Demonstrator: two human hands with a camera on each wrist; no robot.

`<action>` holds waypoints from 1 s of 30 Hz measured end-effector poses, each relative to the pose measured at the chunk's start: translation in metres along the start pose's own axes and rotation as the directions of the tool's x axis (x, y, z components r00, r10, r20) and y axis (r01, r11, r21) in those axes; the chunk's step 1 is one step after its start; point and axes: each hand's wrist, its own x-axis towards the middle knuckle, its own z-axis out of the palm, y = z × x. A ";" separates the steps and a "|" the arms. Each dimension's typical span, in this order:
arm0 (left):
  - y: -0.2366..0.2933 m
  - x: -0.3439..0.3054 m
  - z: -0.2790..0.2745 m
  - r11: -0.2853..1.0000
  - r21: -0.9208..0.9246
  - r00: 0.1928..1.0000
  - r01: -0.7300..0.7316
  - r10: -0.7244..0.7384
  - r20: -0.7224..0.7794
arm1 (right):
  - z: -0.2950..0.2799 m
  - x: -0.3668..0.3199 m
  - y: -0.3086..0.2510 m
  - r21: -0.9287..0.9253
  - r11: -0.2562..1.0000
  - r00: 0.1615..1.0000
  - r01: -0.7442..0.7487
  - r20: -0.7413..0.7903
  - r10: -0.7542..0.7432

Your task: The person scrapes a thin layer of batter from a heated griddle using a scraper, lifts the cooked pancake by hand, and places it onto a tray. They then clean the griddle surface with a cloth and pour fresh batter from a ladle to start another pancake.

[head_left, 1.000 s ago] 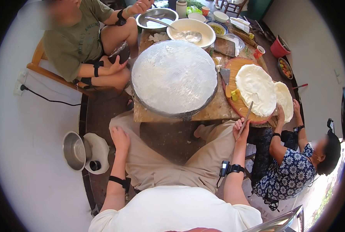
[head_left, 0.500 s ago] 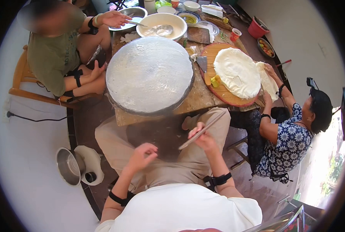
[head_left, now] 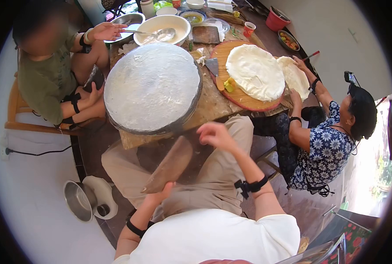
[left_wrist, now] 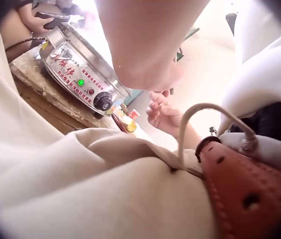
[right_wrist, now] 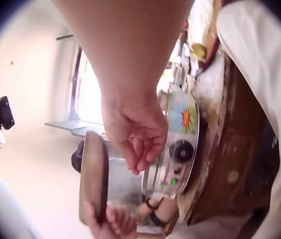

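Passed across since the earlier head view, the flat brown scraper (head_left: 169,166) is now in the left hand (head_left: 161,192), gripped at its lower end above the beige trousers (head_left: 207,187); the right hand (head_left: 217,135), which held it, hangs loosely bent, holding nothing, before the round griddle (head_left: 152,88). Judged from this pose, steadying the scraper's free end before shifting grip should stop it twisting. Left wrist view: a green light (left_wrist: 81,82) glows; the grip is hidden. Right wrist view: the scraper stands on edge, clear of the right fingers.
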 end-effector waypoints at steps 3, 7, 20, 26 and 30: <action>-0.007 -0.021 -0.012 0.974 -0.012 0.963 0.224 -0.223 -0.150 | -0.092 0.073 0.026 -0.336 0.936 0.840 -0.107 -0.534 -0.096; 0.001 -0.012 -0.018 0.940 -0.129 0.865 0.316 -0.341 -0.368 | -0.158 0.134 0.060 -0.599 0.682 0.815 -0.419 -0.579 -0.008; 0.005 -0.008 -0.027 0.943 -0.144 0.820 0.300 -0.332 -0.466 | -0.135 0.142 0.106 -0.568 0.723 0.796 -0.394 -0.604 -0.041; -0.001 -0.017 -0.031 0.957 -0.065 0.844 0.282 -0.280 -0.458 | -0.114 0.111 0.028 0.436 0.891 0.897 0.128 -0.434 0.083; 0.000 -0.013 -0.027 0.955 -0.110 0.807 0.275 -0.292 -0.514 | -0.089 0.084 -0.076 0.708 0.672 0.976 0.217 -0.169 -0.138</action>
